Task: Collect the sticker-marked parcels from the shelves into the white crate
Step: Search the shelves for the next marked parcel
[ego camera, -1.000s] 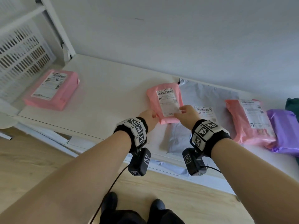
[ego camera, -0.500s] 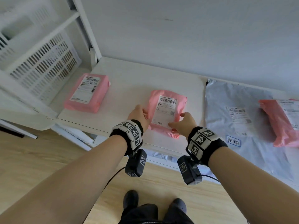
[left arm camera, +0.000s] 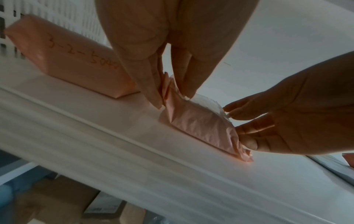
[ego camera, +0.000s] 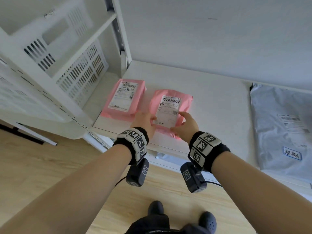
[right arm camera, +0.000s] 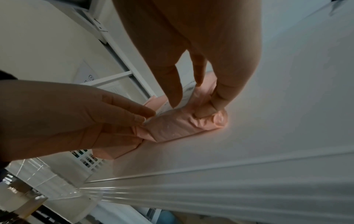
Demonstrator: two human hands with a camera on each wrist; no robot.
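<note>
A small pink parcel with a white shipping label lies on the white shelf, close to its front edge. My left hand pinches its near left corner, and my right hand grips its near right end. The left wrist view shows the left fingertips squeezing the crumpled corner of the parcel. The right wrist view shows thumb and fingers pressed into the parcel's end. No sticker shows on this parcel. The white slotted crate stands to the left.
A second pink parcel lies just left of the held one, beside the crate. A flat grey parcel with a blue-bordered sticker lies to the right. A white shelf post rises at the back left. Wood floor is below.
Both hands have brought the pink parcel leftwards along the shelf, off the grey parcel, to beside the other pink parcel. The view has swung left with them.
</note>
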